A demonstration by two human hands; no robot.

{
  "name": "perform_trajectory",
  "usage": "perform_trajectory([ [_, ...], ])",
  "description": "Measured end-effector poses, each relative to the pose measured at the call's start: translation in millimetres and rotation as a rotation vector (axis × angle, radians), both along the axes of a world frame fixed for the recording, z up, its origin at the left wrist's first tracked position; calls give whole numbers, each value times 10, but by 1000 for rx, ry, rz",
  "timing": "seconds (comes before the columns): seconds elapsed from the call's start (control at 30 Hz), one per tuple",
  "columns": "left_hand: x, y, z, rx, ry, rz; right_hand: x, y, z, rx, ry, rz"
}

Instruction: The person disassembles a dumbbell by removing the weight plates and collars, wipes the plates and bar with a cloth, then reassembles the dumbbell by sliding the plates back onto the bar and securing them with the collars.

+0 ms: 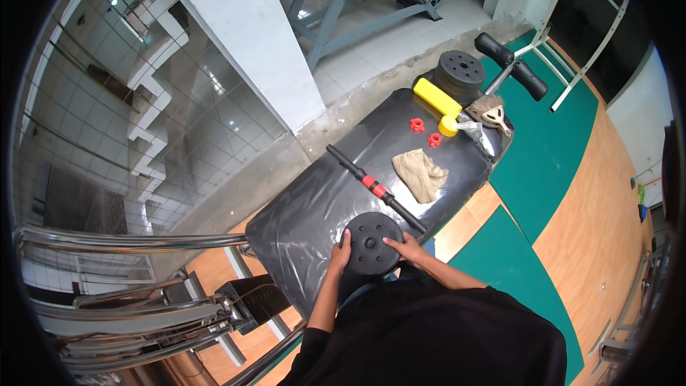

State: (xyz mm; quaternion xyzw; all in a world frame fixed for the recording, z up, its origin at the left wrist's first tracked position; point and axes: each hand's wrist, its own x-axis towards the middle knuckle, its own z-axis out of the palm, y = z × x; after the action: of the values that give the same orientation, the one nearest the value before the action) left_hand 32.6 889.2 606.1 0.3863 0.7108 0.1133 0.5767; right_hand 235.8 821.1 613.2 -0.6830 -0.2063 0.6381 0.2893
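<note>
A round black weight plate lies flat at the near end of a black padded bench. My left hand grips its left rim and my right hand holds its right rim. Just beyond the plate a black dumbbell bar with a red collar lies diagonally on the pad. A crumpled beige cloth rests to the right of the bar. Two red collar nuts sit further along the bench.
A yellow block, a brush and a stack of black weight plates lie at the far end. Black foam rollers stick out beyond. Chrome rails stand left, a mirror wall behind.
</note>
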Motion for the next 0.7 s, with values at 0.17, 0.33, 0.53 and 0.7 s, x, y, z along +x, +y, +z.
perform_trajectory([
  [0.17, -205, 120, -297, -39, -195, 18, -124, 106, 291, 470, -243, -20],
  [0.33, 196, 647, -311, 204, 14, 0, 191, 186, 897, 381, -63, -218],
  [0.53, 758, 794, -265, 307, 407, -125, 810, 227, 1364, 542, -2, -547],
  [0.7, 419, 833, -603, 380, 235, -117, 1646, 463, 1705, 661, 3, -675],
])
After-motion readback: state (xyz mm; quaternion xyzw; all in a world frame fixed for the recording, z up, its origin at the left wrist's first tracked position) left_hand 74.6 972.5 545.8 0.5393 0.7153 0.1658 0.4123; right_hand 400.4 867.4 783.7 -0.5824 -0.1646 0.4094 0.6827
